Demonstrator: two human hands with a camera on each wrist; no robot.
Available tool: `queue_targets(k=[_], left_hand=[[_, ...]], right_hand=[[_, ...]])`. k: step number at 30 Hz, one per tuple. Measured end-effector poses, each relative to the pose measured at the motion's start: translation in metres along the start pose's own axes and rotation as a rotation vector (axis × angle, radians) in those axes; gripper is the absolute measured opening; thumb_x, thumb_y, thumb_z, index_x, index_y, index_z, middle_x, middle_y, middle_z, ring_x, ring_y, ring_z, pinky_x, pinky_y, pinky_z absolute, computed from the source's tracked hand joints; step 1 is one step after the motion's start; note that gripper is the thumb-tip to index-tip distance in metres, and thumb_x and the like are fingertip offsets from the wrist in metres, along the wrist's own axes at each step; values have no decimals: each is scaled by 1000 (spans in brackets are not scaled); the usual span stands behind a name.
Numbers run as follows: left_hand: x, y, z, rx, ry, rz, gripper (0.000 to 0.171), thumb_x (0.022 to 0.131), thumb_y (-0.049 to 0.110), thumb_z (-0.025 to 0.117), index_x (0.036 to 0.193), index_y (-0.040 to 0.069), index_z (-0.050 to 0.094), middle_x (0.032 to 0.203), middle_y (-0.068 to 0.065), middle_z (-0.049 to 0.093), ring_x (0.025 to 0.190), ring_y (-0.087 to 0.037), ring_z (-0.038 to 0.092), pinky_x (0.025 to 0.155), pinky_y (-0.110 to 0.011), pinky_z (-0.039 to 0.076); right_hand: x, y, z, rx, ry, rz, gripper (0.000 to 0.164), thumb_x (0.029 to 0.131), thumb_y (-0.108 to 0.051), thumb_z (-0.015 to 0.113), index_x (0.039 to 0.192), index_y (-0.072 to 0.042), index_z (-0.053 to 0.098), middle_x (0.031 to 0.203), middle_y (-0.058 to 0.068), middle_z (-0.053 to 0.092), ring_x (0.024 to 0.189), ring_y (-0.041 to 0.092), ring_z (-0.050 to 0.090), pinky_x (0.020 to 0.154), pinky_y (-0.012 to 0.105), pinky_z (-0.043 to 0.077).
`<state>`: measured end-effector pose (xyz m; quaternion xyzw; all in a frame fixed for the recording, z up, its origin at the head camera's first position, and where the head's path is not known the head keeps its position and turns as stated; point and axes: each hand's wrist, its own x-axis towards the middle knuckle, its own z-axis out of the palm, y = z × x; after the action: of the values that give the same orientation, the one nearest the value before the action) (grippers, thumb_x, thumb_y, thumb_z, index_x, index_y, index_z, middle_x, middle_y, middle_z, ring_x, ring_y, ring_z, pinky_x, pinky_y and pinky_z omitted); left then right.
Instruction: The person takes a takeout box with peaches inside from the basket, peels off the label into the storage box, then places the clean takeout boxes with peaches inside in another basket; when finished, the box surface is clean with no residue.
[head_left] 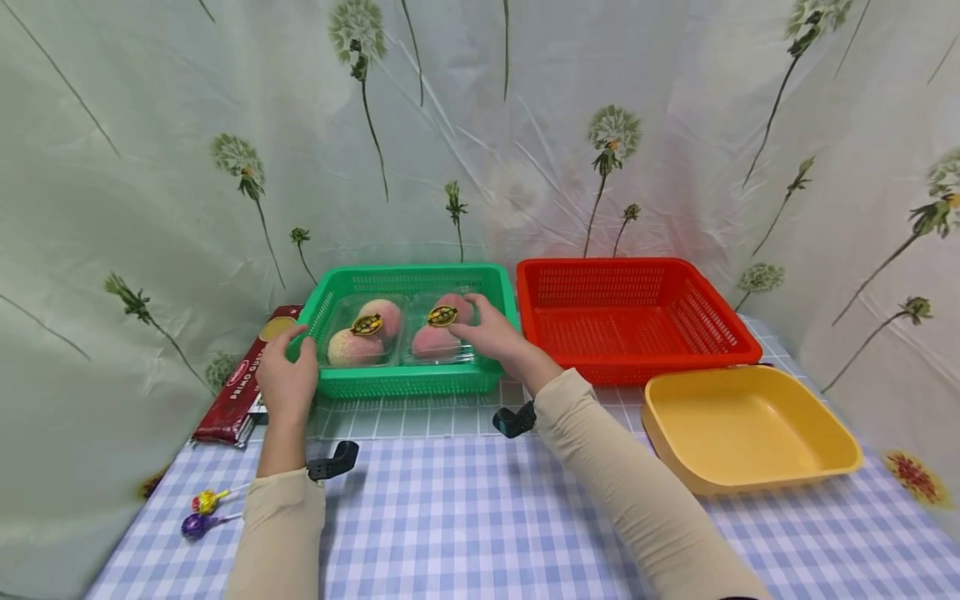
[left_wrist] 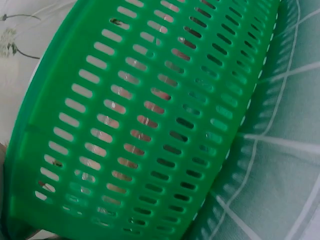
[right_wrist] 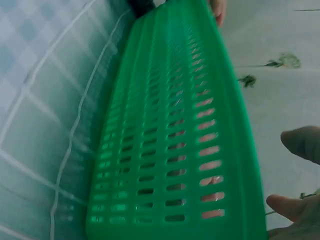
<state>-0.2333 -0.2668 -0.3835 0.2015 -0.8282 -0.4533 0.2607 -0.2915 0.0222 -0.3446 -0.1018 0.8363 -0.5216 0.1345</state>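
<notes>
A green plastic basket [head_left: 412,385] with slotted walls holds two clear plastic packs of pink, round peaches. The left peach pack [head_left: 356,346] and the right peach pack [head_left: 435,340] each bear a black-and-gold label. At the basket's left rim is my left hand [head_left: 288,375], thumb and forefinger apart. My right hand [head_left: 495,333] reaches over the right rim, its fingers spread at the right pack. In the right wrist view its thumb and fingers [right_wrist: 300,145] stand apart above the rim. Only the slotted basket wall [left_wrist: 135,120] fills most of the left wrist view.
Right of the green basket stands a red basket [head_left: 637,371], with a yellow tub [head_left: 750,433] in front of it. A dark red coffee bag [head_left: 240,387] lies at the left, beyond a yellow lollipop [head_left: 204,502] and a purple lollipop [head_left: 197,525]. A flowered curtain [head_left: 480,125] hangs behind.
</notes>
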Motion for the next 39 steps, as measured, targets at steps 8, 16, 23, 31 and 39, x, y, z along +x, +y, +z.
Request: queue_targets(k=[8,16,23,31,39], left_hand=[[3,-7,1,-108,-21,-59,43,103,38,47,138,17,61,151,-8,51,141,-31,44,114,-58,34],[3,-14,4,-153,16,-50,43,103,38,47,133,14,65,146,-8,56,138,-29,48,113,-54,36],[1,-13,6,-164,10,-70,43,103,39,46,134,15,64,147,-8,55,139,-29,47,114,-55,35],[1,-13,8,-166,27,-62,42,103,38,47,132,13,65,146,-11,56,137,-31,49,112,-56,37],[-1,-13,8,-165,25,-90,43,103,40,45,133,15,64,147,-10,55,134,-32,50,109,-56,39]], right_hand=[[12,-5,2,75,-67,97,73,98,-28,63,158,-18,23,161,9,31,141,30,37,108,49,40],[18,-5,6,184,-72,144,64,100,-24,59,155,-16,29,156,6,36,134,31,40,105,50,38],[19,-3,10,201,3,155,63,98,-24,59,155,-27,31,160,5,30,143,33,34,109,64,35],[21,-5,9,167,30,108,61,99,-19,57,154,-32,34,160,7,15,147,34,26,114,61,31],[24,1,13,218,40,95,54,102,-24,56,150,-37,38,158,9,10,138,38,34,101,64,43]])
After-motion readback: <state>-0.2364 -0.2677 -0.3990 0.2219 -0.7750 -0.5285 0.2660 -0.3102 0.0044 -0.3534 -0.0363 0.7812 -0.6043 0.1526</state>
